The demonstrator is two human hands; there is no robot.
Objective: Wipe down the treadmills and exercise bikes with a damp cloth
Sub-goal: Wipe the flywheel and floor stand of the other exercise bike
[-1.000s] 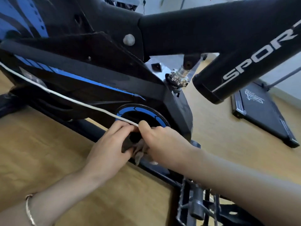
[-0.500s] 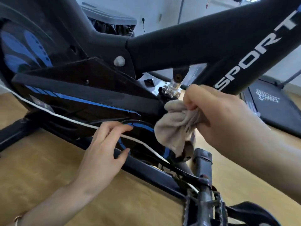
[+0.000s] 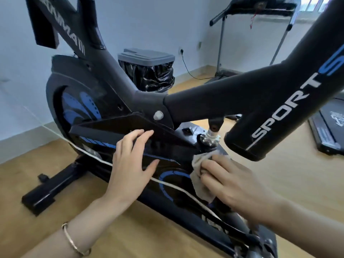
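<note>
Lowered the cloth onto the bike casing under the silver knob, right grip curled over it, left grip spread open by the guard; press firmly, wipe in overlapping strokes, avoid snagging the white cord

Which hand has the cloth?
The right hand, which holds the beige cloth against the exercise bike's black cover; the left hand is spread open and has no cloth.

Pale walls, white skirting; wood-plank floor. Grey-lidded bin, black liner, beyond the left grip. Wall socket, black cable. Daylit window far above the right grip.
</note>
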